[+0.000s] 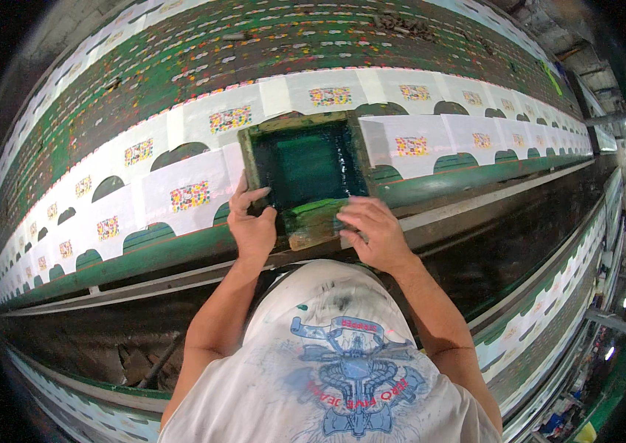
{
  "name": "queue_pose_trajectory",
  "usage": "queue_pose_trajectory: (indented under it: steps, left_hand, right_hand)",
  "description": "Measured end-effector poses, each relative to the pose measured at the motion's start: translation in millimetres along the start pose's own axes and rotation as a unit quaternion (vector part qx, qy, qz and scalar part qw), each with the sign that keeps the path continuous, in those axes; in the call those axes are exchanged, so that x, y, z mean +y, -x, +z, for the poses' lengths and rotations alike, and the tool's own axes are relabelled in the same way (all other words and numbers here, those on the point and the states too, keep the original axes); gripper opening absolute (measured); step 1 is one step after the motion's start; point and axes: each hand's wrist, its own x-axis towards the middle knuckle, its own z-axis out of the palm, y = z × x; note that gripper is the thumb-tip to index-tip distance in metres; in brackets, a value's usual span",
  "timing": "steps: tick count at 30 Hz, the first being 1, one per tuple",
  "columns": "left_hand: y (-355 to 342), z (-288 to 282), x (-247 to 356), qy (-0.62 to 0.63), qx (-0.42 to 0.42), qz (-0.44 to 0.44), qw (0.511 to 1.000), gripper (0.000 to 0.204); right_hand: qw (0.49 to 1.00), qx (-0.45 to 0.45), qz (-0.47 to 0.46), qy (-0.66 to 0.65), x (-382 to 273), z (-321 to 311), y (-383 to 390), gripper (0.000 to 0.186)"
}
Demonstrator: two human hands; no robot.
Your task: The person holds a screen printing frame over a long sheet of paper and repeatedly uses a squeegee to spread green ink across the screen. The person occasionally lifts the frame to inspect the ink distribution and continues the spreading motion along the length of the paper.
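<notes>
From left, as I watch through the head camera, white panels (213, 166) with bright dotted prints run in rows along a long green table (143, 258). The left hand (250, 221) is at the screen's near left corner, its thumb and forefinger apart with a gap between; I cannot tell whether the other fingers grip the rail.

At centre, the screen (305, 166), wood-edged and dark green inside, rests over the panels at the table's near side. Its slightly longer axis runs away from the wearer's white shirt (327, 325), the far end leaning a little left and the far rail rising to the right. A green-and-brown block (319, 221) sits at its near end, toward the shirt.

Right of it, the right hand (373, 227) curves toward the block, fingers loosely spread, thumb apart; contact is unclear to me. More panels extend beyond, right.
</notes>
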Motion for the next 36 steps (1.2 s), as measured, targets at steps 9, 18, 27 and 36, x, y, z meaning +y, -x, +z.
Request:
queue_pose_trajectory:
  steps: [9,18,27,36]
  left_hand:
    - [4.1,59.0,34.9,0.053,-0.010,0.037,0.998,0.035]
    - [24.0,214.8,54.8,0.079,-0.012,0.018,0.997,0.032]
    - [38.4,263.8,65.0,0.100,0.000,-0.052,0.994,0.029]
    - [40.0,264.8,63.2,0.180,0.000,-0.079,0.980,0.027]
  right_hand:
    - [0.902,0.162,0.274,-0.293,80.6,-50.6,57.3,0.026]
    - [0.934,0.198,0.190,-0.229,188.7,-136.7,106.0,0.031]
    - [0.940,0.142,0.167,-0.263,228.4,-189.8,124.1,0.028]
    - [0.958,0.141,0.132,-0.213,233.8,-196.5,119.8,0.027]
